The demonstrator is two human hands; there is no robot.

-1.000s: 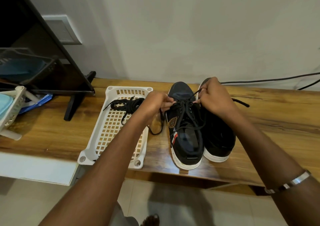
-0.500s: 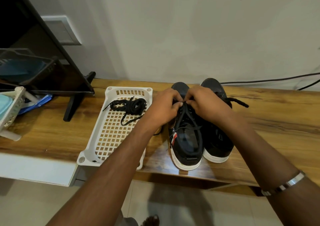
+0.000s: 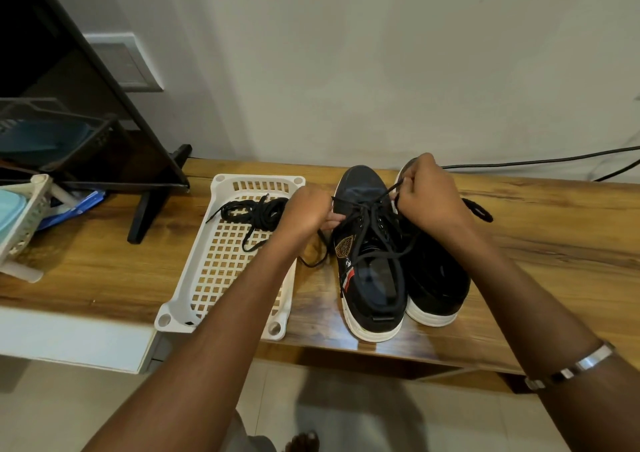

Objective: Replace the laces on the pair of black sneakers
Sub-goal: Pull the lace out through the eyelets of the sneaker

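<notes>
Black lace (image 3: 372,223) crosses the left sneaker (image 3: 370,261), whose long axis runs away from the person on the worktop (image 3: 554,244). Left hand (image 3: 304,212) fingers pinch one end at the shoe's left; right hand (image 3: 429,192) fingers pinch the other, up and right. Spare laces (image 3: 256,209) lie in the white basket (image 3: 221,278), nearer the left hand.

The right hand (image 3: 429,195) covers the toe of the right sneaker (image 3: 436,278), and its grip hides the lace end (image 3: 388,193) it pinches. The left forearm (image 3: 242,299) masks the white basket's (image 3: 221,181) near right part. The surface (image 3: 554,244) runs off the right edge.
</notes>
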